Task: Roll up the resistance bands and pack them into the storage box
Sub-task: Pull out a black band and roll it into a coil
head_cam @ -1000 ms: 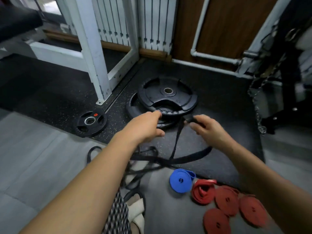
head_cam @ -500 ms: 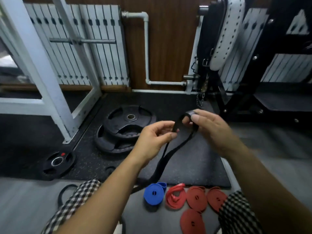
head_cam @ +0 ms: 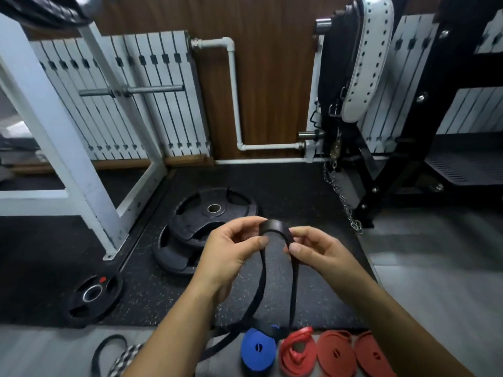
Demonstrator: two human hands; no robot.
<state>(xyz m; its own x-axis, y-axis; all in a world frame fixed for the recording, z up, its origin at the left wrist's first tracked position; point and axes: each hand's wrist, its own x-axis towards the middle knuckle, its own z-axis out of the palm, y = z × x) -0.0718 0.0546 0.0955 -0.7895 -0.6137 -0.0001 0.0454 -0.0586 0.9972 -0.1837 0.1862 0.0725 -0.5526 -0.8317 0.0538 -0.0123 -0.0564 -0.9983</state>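
Left hand and right hand close together but not touching, each pinching one side of the folded end of a black resistance band between thumb and forefinger. Palms turned inward, forearms converging from the lower corners. Folded end arched upward between the fingertips; two strands hanging down, reaching the floor beside a blue roll.

Step in hand, by judgement: starting the first turn of the coil. Needed next: flattening the arch, tucking it over on itself, then winding with even tension to keep both strands aligned.

Next to the blue roll, a row of red rolls on the grey floor, the nearest one looser. Beyond, on the speckled mat, stacked weight plates. Storage box not in view.
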